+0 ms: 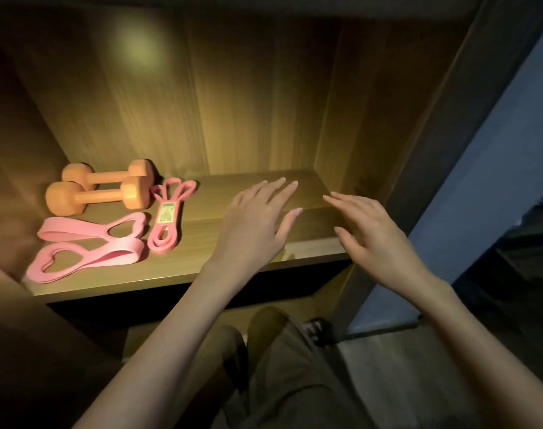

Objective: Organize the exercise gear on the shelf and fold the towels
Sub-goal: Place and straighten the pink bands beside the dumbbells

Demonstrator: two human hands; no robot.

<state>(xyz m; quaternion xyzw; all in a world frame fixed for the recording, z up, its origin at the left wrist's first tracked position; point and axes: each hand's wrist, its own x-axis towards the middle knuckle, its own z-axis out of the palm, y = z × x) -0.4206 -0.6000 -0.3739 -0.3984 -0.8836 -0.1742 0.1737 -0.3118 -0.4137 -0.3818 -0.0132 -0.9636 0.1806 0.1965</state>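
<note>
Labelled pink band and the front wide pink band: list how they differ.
The labelled band is narrow and bundled, with a label wrapped round its middle; the front wide band is a broad flat strip with no label. The labelled band lies front to back; the front wide band runs mostly left to right. Both are pink and lie on the shelf.
</note>
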